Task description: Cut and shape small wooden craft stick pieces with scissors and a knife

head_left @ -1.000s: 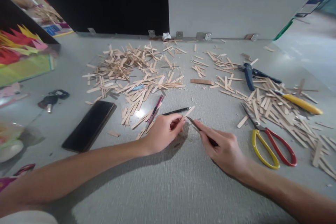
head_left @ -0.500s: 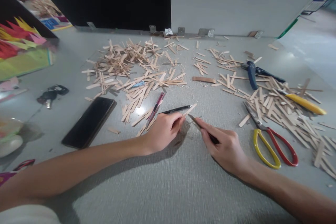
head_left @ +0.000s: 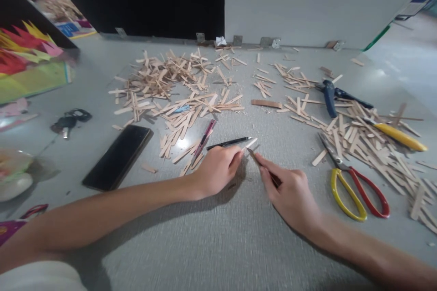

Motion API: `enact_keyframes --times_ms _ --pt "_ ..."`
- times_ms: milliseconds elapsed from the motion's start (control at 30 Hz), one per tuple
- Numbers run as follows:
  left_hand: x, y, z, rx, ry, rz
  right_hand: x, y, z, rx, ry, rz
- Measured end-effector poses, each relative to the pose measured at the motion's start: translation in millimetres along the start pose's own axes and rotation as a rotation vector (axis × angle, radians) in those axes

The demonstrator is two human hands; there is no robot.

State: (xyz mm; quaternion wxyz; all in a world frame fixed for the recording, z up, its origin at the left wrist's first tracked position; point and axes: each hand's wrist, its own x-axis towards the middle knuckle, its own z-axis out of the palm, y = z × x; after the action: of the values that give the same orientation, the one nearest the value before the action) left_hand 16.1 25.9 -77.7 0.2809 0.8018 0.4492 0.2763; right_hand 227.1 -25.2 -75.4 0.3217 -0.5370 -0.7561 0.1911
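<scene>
My left hand [head_left: 218,170] is closed, pinching one end of a small wooden stick [head_left: 250,143] that lies flat on the grey table [head_left: 218,236]. My right hand [head_left: 290,193] is closed round a thin craft knife [head_left: 261,165], held like a pen. The blade tip touches the stick near my left fingertips. A black pen [head_left: 229,142] lies just beyond my left hand. A pink cutter [head_left: 204,138] lies left of the pen.
Heaps of cut wooden sticks [head_left: 174,86] cover the far table and the right side [head_left: 368,136]. Red-and-yellow scissors [head_left: 355,186], blue pliers [head_left: 329,95] and a yellow-handled tool [head_left: 399,134] lie right. A black phone [head_left: 118,157] and keys [head_left: 70,120] lie left.
The knife tip has drawn closer along the stick toward my left fingers, so less of the stick shows. Both hands stay in place.
</scene>
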Motion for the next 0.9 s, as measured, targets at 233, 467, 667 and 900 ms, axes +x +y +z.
enact_keyframes --times_ms 233,467,667,900 --pt "1.0 -0.5 -0.5 0.023 -0.008 -0.001 4.1 -0.8 -1.3 0.071 -0.041 0.070" --pt "-0.7 1.6 -0.1 -0.003 0.009 0.011 5.8 0.9 -2.0 0.173 -0.081 0.180" --pt "-0.6 1.6 0.9 -0.066 0.026 -0.011 8.1 -2.5 0.6 0.330 -0.143 0.294" --pt "1.0 5.8 -2.3 -0.186 0.000 -0.115 5.8 -4.8 3.2 0.424 -0.132 0.356"
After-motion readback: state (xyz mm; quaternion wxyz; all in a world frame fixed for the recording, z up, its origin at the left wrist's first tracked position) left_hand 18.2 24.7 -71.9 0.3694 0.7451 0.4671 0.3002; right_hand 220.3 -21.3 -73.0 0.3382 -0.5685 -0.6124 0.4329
